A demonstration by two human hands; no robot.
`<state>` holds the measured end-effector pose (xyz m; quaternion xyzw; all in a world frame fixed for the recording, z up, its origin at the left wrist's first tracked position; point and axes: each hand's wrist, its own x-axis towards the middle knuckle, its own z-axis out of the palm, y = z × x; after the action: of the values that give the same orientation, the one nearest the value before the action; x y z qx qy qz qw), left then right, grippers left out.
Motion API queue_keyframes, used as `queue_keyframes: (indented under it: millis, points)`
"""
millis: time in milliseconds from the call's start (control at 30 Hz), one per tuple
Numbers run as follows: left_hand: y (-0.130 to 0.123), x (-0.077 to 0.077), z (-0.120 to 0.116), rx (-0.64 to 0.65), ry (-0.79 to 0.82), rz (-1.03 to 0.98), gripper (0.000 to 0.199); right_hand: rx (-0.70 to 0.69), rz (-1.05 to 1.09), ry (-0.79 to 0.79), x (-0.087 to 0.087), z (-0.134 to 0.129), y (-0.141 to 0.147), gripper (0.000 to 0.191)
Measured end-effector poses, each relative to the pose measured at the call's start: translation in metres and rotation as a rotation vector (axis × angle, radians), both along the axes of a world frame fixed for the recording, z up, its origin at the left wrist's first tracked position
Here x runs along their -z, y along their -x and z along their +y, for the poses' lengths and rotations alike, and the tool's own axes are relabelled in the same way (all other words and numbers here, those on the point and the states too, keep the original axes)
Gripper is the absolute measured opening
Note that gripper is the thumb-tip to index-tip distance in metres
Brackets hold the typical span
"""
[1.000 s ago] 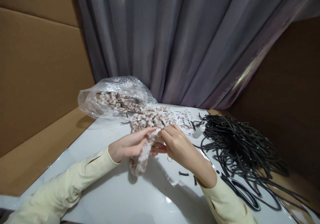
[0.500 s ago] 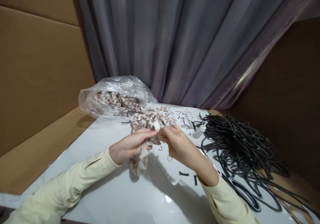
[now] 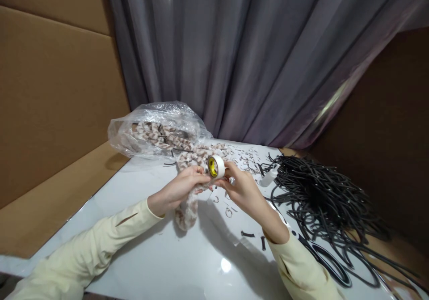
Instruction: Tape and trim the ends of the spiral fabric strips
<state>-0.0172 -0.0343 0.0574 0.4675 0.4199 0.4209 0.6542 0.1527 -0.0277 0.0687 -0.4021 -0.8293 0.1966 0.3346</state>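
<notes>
My left hand (image 3: 181, 188) is closed on a fluffy brown-and-white plush cord (image 3: 187, 213), whose loop hangs down below the fingers onto the white table. My right hand (image 3: 243, 190) grips a roll of white tape (image 3: 220, 167) with a yellow inner core, its open side turned towards me. The tape roll is held just above the place where the two hands meet. Fingers hide the point where tape and cord come together. Behind the hands lies a heap of more plush cords (image 3: 187, 160).
A clear plastic bag (image 3: 124, 134) of plush cords lies at the back left. On the right are a big tangle of black cords (image 3: 321, 192), a small white bottle (image 3: 269, 176) and scissors (image 3: 330, 264). Metal rings (image 3: 229, 212) and short black pieces (image 3: 248, 234) lie scattered on the table.
The tape roll has turned so its yellow core now faces me, and it has shifted slightly right. My right hand has moved a little away from the left, which stays on the cord.
</notes>
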Motion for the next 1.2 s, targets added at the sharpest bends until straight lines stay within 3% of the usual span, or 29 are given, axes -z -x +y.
queue_keyframes:
  millis: [67, 333, 433, 567, 667, 733, 867, 933, 1033, 1133, 1200]
  points:
    - [0.001, 0.0, 0.001, 0.003, -0.005, -0.025, 0.019, -0.019, -0.034, -0.09, -0.001, -0.001, -0.001, 0.007]
    - [0.004, -0.011, 0.007, 0.139, 0.069, -0.186, 0.014, -0.131, -0.009, -0.208, -0.006, -0.001, -0.007, 0.017]
    - [0.006, -0.01, 0.01, 0.175, 0.133, -0.137, 0.006, -0.143, -0.003, -0.187, -0.004, 0.0, -0.008, 0.025]
    - [0.006, -0.003, 0.011, 0.206, 0.177, -0.072, 0.016, -0.141, -0.044, -0.073, -0.004, 0.003, -0.008, 0.035]
    - [0.004, 0.003, 0.012, 0.227, 0.187, -0.057, 0.017, -0.157, -0.138, -0.006, -0.013, 0.004, -0.019, 0.038]
    - [0.002, 0.007, 0.012, 0.242, 0.214, -0.04, 0.018, -0.1, -0.197, -0.05, -0.027, 0.0, -0.035, 0.036]
    - [0.0, 0.012, 0.01, 0.269, 0.249, -0.015, 0.021, 0.185, -0.16, -0.155, -0.059, -0.019, -0.075, 0.031]
    - [-0.002, 0.013, 0.007, 0.28, 0.244, -0.005, 0.021, 0.304, -0.115, -0.163, -0.067, -0.028, -0.088, 0.03]
    - [-0.005, 0.012, 0.002, 0.294, 0.249, 0.013, 0.018, 0.289, -0.189, -0.019, -0.061, -0.034, -0.094, 0.035]
    - [-0.007, 0.012, -0.001, 0.296, 0.24, 0.03, 0.014, 0.154, -0.39, 0.179, -0.041, -0.035, -0.102, 0.039]
    - [-0.007, 0.015, -0.002, 0.297, 0.19, 0.064, 0.014, 0.157, -0.479, 0.25, -0.023, -0.038, -0.119, 0.042]
